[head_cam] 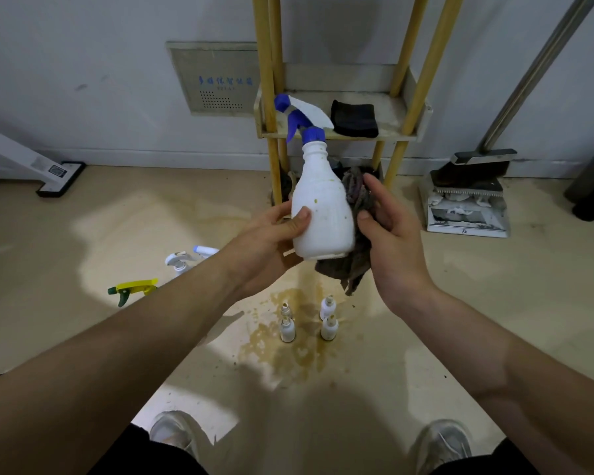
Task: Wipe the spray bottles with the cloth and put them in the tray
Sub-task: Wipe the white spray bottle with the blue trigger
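Up in front of the tray (340, 136), the left grip (268, 241) is curled round the white spray bottle (323, 217) and the right grip (391, 234) squeezes the cloth (355, 265) on its side; best turn it slowly and rub off every spot (315, 200).

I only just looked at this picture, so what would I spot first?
First, the white spray bottle with a blue top, held up in the middle of the view, with a grey cloth bunched against its right side. Below it, a brown spill spreads over the floor, and four little bottles stand in it. Behind, a tray on yellow legs holds another sprayer lying down and a black cloth.
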{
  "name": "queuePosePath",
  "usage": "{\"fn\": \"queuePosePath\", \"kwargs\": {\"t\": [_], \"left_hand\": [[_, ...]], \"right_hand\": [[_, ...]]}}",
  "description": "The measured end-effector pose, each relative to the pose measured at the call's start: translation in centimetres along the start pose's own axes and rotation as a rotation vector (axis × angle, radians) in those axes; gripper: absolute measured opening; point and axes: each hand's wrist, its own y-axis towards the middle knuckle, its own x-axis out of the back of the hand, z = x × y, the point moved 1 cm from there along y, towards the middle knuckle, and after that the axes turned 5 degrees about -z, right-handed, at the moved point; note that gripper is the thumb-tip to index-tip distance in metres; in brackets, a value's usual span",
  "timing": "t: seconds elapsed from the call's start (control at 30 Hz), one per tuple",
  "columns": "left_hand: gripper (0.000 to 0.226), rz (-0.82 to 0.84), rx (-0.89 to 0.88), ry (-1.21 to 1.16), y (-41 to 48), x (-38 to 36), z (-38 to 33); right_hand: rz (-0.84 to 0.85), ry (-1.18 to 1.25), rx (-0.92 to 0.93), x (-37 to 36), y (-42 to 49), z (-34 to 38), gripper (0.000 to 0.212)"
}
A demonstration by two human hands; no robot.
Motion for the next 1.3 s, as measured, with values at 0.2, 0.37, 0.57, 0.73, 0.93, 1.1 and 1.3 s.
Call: {"fn": "queuePosePath", "kwargs": {"t": [0.2,0.37,0.57,0.73,0.93,1.1,1.3], "left_hand": [[0.066,0.084,0.032,-0.058,0.4,0.5,0.1],[0.060,0.042,-0.013,0.033,0.6,0.7,0.3],[0.062,0.148,0.033,0.103,0.3,0.4,1.0],[0.081,0.277,0.102,0.102,0.0,-0.3,1.1],[0.094,0.292,0.073,0.110,0.6,-0.1,0.2],[0.097,0.227,0.047,0.115,0.7,1.3,0.5],[0.088,0.211,0.065,0.184,0.9,3.0,0.7]], "right_hand": [[0.040,-0.055,0.033,-0.6,-1.2,-0.1,0.052],[0.180,-0.407,0.455,-1.4,-3.4,0.1,0.048],[0.130,-0.477,0.465,-0.6,-0.2,0.9,0.049],[0.045,-0.417,0.405,0.3,1.3,2.2,0.049],[-0.045,-0.422,0.418,1.0,1.2,2.6,0.043],[0.065,-0.635,0.525,1.3,-0.4,1.3,0.043],[0.176,-0.610,0.546,1.8,-1.7,1.0,0.041]]}}
